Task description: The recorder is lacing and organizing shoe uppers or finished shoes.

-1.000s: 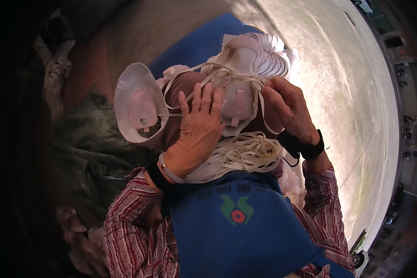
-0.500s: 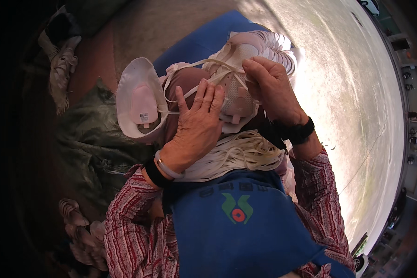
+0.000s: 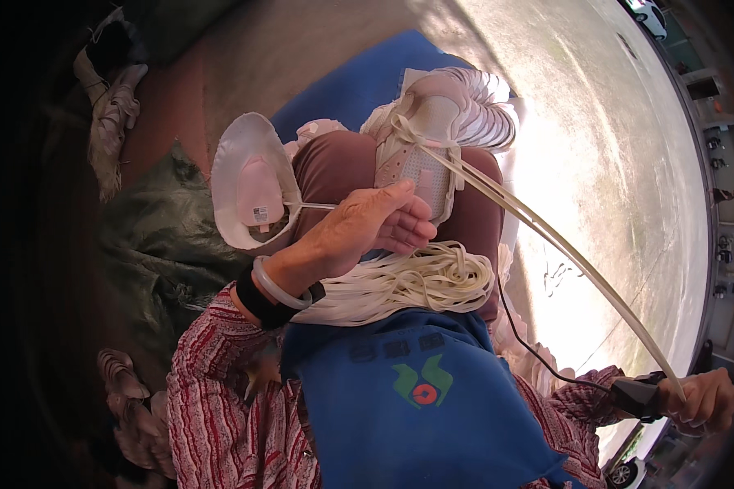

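Observation:
Far out at the lower right, my right hand (image 3: pixel 705 401) is closed on a long off-white shoelace (image 3: pixel 579 257). The lace stretches taut back to a pale shoe upper (image 3: pixel 434 122) with a mesh tongue on my knees, where it passes through the upper's eyelet area. My left hand (image 3: pixel 371 222) hovers beside this upper, thumb out and fingers loosely curled, holding nothing visible. Left of it hangs a white, open shoe upper (image 3: pixel 257 171) with a pink sole piece; a thin cord runs from it behind my left hand. A bundle of loose laces (image 3: pixel 432 281) lies across my lap.
A row of stacked uppers (image 3: pixel 493 110) sits past my knees on a blue surface (image 3: pixel 367 69). Dark green sheeting (image 3: pixel 163 236) covers the left side. More uppers (image 3: pixel 126 106) lie at far left. A black cable (image 3: pixel 526 346) trails to my right wrist.
My right hand has swung from the upper out to the lower right, drawing the lace into a long line. My left hand has lifted off the laces and turned thumb-up.

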